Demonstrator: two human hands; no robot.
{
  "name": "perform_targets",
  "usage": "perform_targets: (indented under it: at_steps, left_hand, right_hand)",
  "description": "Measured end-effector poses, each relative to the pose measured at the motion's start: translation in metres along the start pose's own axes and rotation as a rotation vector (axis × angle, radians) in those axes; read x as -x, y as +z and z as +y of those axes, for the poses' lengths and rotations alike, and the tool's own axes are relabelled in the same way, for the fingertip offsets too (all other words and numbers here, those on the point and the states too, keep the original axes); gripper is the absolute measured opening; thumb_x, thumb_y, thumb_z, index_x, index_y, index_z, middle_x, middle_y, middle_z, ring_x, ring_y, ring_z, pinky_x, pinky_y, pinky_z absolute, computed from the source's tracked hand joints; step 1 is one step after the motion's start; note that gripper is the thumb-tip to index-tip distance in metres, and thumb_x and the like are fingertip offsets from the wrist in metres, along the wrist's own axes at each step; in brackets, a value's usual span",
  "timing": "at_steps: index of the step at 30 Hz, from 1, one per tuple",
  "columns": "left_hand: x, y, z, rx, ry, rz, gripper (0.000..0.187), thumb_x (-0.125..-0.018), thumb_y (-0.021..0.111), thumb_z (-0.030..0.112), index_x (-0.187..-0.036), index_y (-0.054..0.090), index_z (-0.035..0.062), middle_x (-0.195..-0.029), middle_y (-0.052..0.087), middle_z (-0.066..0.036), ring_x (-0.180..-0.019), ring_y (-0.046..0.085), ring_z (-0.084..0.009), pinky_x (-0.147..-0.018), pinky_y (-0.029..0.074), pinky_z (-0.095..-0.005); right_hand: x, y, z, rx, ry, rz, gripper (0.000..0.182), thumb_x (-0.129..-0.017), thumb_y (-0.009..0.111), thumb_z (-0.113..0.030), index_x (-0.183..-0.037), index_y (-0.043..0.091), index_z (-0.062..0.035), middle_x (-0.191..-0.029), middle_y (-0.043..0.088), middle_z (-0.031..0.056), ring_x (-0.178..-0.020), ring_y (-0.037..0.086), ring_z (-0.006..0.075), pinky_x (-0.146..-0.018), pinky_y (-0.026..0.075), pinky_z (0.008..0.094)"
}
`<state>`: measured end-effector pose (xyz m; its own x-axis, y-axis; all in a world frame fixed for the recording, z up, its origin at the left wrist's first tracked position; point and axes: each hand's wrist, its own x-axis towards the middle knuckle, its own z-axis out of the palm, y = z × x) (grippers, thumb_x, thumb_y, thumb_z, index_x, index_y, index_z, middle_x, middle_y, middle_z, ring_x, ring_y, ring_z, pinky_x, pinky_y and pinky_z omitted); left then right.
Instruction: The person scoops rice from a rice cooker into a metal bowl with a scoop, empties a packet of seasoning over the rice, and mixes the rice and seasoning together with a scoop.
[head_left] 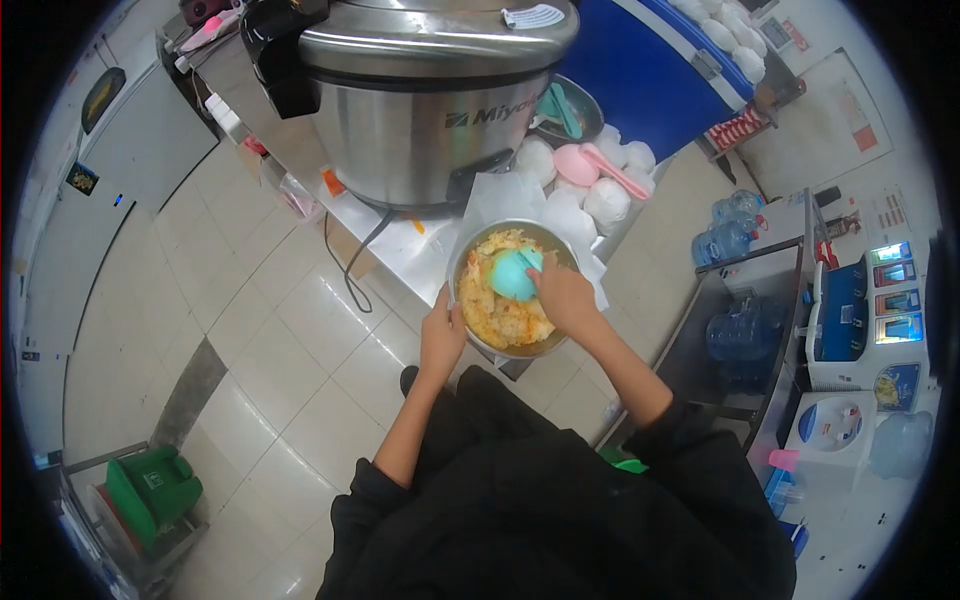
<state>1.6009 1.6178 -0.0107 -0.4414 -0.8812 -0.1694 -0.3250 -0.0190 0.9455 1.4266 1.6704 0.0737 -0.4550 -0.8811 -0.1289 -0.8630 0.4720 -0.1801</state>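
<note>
A round metal bowl [468, 240] of yellowish fried rice [505, 318] sits at the front edge of the table, on white paper [490, 195]. My left hand [441, 328] grips the bowl's left rim, its fingers partly hidden by the wall. In my right hand [566, 297] is a turquoise rice paddle [513, 275], its broad head resting on the rice inside the bowl. The fingers of that hand are wrapped round the handle.
Behind the bowl stands a large steel rice cooker [415, 140] with a dark cord [345, 270]. White wrapped bundles [607, 203] and a pink rice paddle [580, 163] lie to the right, near a bowl with another turquoise utensil [562, 108]. A blue cooler box [640, 70] is beyond.
</note>
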Motion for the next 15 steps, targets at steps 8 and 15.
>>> perform_targets:
  at_steps: [8, 15]
  left_hand:
    - [0.004, -0.008, 0.012, -0.057, -0.015, -0.045, 0.040, -0.084, 0.044, 0.012, -0.120, 0.041, -0.0038, -0.071, 0.058, -0.025, -0.066, 0.059, -0.0345, -0.060, 0.045, -0.0380]
    - [0.001, -0.002, 0.012, 0.079, -0.033, 0.015, 0.042, -0.084, 0.046, 0.014, -0.121, 0.041, -0.0039, -0.062, 0.058, -0.019, -0.056, 0.060, -0.0248, -0.054, 0.045, -0.0340]
  right_hand:
    - [0.017, 0.000, 0.004, 0.065, -0.106, -0.171, 0.030, -0.086, 0.045, -0.030, -0.089, 0.044, -0.0007, -0.064, 0.059, 0.0169, -0.060, 0.061, 0.0267, -0.049, 0.046, 0.0397]
    - [0.005, -0.013, 0.049, 0.299, -0.110, 0.014, 0.029, -0.088, 0.043, -0.029, -0.081, 0.047, -0.0007, -0.065, 0.060, 0.0161, -0.061, 0.061, 0.0270, -0.053, 0.048, 0.0402]
